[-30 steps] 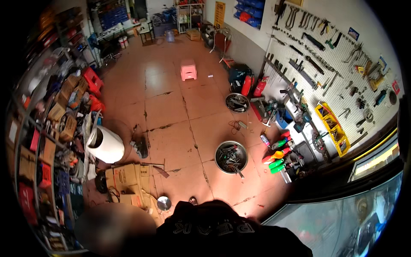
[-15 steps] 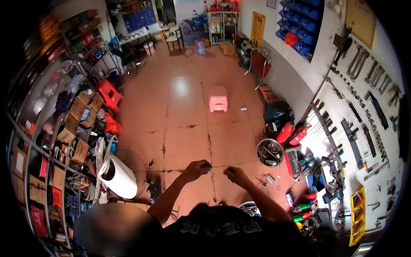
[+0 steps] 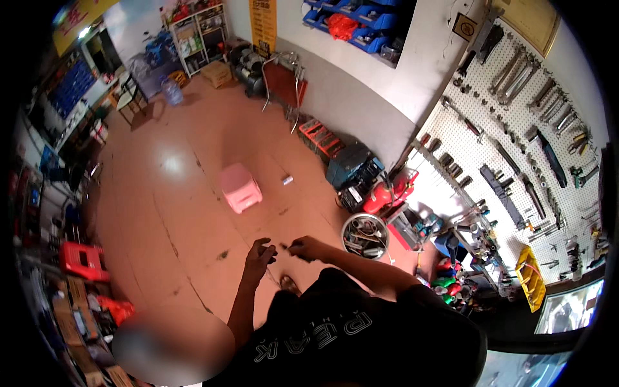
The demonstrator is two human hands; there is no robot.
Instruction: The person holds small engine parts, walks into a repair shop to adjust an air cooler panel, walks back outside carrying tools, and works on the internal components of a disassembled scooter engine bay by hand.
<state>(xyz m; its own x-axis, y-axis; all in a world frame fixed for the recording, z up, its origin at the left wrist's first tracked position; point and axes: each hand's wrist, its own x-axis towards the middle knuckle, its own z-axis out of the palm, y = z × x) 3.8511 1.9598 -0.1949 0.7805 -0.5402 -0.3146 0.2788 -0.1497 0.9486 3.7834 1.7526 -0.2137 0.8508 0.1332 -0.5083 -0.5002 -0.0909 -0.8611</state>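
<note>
My left hand [image 3: 261, 257] is raised over the reddish tiled floor [image 3: 164, 245], fingers curled around something small and dark that I cannot make out. Just to its right, my right hand [image 3: 303, 250] is closed, with a small dark piece at its fingertips, also too small to name; a narrow gap separates the two hands. Below them shows a foot in a sandal [image 3: 288, 284]. Beyond my hands stands a pink plastic stool [image 3: 240, 188]. Right of my right hand, a round metal basin [image 3: 364, 235] holds metal tools or parts.
A tool pegboard [image 3: 509, 148] lines the right wall above red fire extinguishers [image 3: 380, 198] and a yellow bin [image 3: 530, 278]. A black-and-blue case [image 3: 348, 164] and folding metal trolley [image 3: 284, 87] stand along the wall. Cluttered shelving, a red stool [image 3: 84, 261] and boxes crowd the left.
My hands came into view half a second ago and have since moved left relative to my body's view. The view has swung rightward, so the stool and far shelving now sit further left.
</note>
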